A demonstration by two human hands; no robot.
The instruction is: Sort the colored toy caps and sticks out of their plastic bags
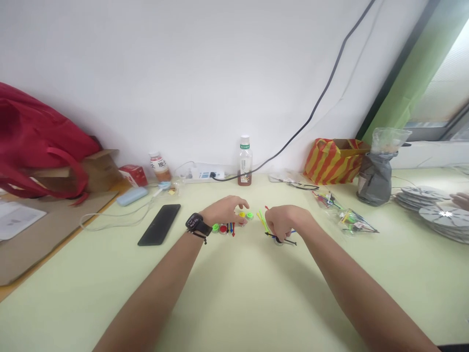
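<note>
My left hand (229,210), wearing a black watch (198,224), hovers low over the table with thumb and fingers curved apart. Right by its fingertips are a small yellow round piece (242,214) and a green round piece (249,215). Under its wrist side lie another green round piece (215,228), a red one (223,229) and several small arrow-tipped sticks (233,230). My right hand (284,222) points down with its fingers closed at a small dark round piece (279,241); its fingertips are partly hidden. Dark arrow sticks (291,242) and yellow-green sticks (263,221) surround it.
A black phone (159,225) lies left, near a light-blue case (132,196) with a cable. Behind stand a drink bottle (245,164) and a power strip (205,172). To the right are plastic packets (355,221), a striped bag (331,160), stacked grey discs (445,217) and another person's hand (460,200).
</note>
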